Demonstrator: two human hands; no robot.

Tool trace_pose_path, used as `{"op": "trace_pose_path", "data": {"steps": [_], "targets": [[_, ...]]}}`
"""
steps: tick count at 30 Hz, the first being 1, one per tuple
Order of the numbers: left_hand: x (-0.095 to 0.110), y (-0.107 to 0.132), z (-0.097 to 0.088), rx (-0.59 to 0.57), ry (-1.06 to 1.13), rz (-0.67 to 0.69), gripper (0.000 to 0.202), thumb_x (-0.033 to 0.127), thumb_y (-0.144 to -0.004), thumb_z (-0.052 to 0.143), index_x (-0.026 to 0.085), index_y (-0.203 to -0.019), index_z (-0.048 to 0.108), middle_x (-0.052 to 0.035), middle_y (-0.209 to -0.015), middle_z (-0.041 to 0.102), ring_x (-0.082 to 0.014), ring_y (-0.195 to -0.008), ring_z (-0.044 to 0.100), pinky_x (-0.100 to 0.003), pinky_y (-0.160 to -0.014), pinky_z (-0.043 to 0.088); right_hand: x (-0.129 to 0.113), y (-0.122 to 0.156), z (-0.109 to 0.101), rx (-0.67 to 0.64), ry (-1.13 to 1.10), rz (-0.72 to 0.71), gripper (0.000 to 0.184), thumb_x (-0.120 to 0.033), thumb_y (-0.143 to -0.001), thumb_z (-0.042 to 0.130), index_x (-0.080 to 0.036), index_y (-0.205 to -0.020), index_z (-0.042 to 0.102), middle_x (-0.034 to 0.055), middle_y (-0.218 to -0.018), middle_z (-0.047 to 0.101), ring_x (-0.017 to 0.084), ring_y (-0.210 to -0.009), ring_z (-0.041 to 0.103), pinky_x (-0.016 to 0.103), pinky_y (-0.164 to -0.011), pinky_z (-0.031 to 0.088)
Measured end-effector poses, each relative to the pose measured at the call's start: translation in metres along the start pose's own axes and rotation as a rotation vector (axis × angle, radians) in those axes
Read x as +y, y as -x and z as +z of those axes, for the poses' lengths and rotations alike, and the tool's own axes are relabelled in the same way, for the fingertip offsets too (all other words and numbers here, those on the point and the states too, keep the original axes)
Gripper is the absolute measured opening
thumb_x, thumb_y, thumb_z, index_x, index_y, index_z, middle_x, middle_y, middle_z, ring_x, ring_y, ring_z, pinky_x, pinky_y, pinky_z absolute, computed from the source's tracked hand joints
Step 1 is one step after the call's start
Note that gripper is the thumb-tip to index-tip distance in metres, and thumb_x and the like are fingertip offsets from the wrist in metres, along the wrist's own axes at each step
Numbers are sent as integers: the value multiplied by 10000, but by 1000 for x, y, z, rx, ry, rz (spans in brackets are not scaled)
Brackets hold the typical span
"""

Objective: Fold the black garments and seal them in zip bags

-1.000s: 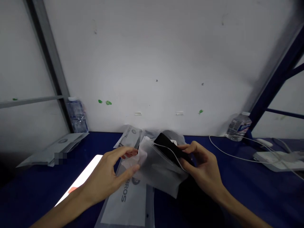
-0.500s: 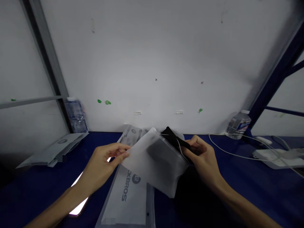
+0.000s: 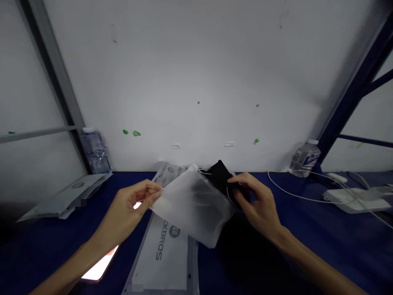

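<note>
My left hand [image 3: 127,213] pinches the left corner of a frosted translucent plastic bag [image 3: 192,205] and holds it up over the blue table. A black fabric item [image 3: 219,176] sticks partly out of the bag's open right end, and its dark shape shows through the plastic. My right hand [image 3: 256,200] is closed on that black item at the bag's mouth. Under the bag lies a flat grey printed package [image 3: 166,254].
More grey packages [image 3: 66,196] lie at the left, another [image 3: 167,173] by the wall. Water bottles stand at the back left [image 3: 93,151] and back right [image 3: 303,157]. A white power strip [image 3: 353,200] with cables sits at right. A lit phone [image 3: 100,266] lies under my left forearm.
My left hand has shifted from reaching over the bag to pinching its left corner and pulling it taut. The bag is lifted and the black item sits deeper at its mouth.
</note>
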State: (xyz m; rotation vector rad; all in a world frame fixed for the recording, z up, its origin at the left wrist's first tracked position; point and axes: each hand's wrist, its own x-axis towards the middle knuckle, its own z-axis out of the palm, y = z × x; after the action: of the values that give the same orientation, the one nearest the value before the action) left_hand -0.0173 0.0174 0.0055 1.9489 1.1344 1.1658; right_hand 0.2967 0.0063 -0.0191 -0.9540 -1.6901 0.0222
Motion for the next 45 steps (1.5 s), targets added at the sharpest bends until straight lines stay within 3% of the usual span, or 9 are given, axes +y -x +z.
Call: {"op": "trace_pose_path", "data": {"steps": [4,17,24,30,33,38,42,45], "targets": [[1,0,-2,7,-31,8,190,400,-919,621,235,-982,689,25,-787,676,-152,-736,618,-249,-662,474,0,-3,-1,-55,-34,-11,278,-114,-913,499,-282,-1001,702,18,-901,613,186,-818,589,337,-709,436],[2,-2,-10,57,-9,29,190,404,-884,651,228,-928,707,-3,-809,714,-168,-738,650,-257,-658,505,1,-4,-6,-50,-199,160,291,-185,-932,525,-317,-866,776,19,-909,560,190,-806,556,331,-652,382],[7,4,-7,203,38,89,126,382,-854,689,261,-872,719,6,-820,730,-162,-749,679,-216,-647,540,-4,-3,-7,-5,-65,57,322,-107,-890,501,-276,-786,754,15,-940,575,159,-753,556,313,-644,383],[7,6,3,89,10,103,140,365,-909,619,254,-860,690,19,-763,681,-138,-678,630,-205,-589,494,-9,-5,-9,-24,5,-6,221,-139,-847,514,-215,-718,676,30,-895,573,179,-778,568,324,-666,399],[6,8,8,40,10,88,148,350,-935,586,250,-881,680,17,-793,678,-147,-713,631,-224,-619,488,-10,-4,-5,-81,3,55,171,-255,-862,615,-205,-703,650,35,-891,581,160,-702,549,305,-608,406],[2,10,7,19,10,62,153,339,-952,573,244,-886,674,14,-839,667,-154,-753,621,-242,-666,475,-9,-2,5,-203,-63,150,268,-383,-842,726,-210,-655,644,37,-806,622,163,-676,567,295,-583,459],[-2,9,6,-6,33,50,156,343,-962,567,244,-894,666,19,-837,668,-150,-759,613,-236,-671,458,-6,-2,9,-310,-96,168,276,-346,-943,589,-208,-721,678,50,-836,675,169,-715,615,301,-612,491],[-4,8,5,-37,43,33,166,347,-975,547,243,-907,658,20,-853,671,-150,-778,610,-233,-682,452,1,0,11,-383,4,188,126,-281,-921,593,-214,-901,697,41,-860,704,157,-665,616,290,-575,479]]}}
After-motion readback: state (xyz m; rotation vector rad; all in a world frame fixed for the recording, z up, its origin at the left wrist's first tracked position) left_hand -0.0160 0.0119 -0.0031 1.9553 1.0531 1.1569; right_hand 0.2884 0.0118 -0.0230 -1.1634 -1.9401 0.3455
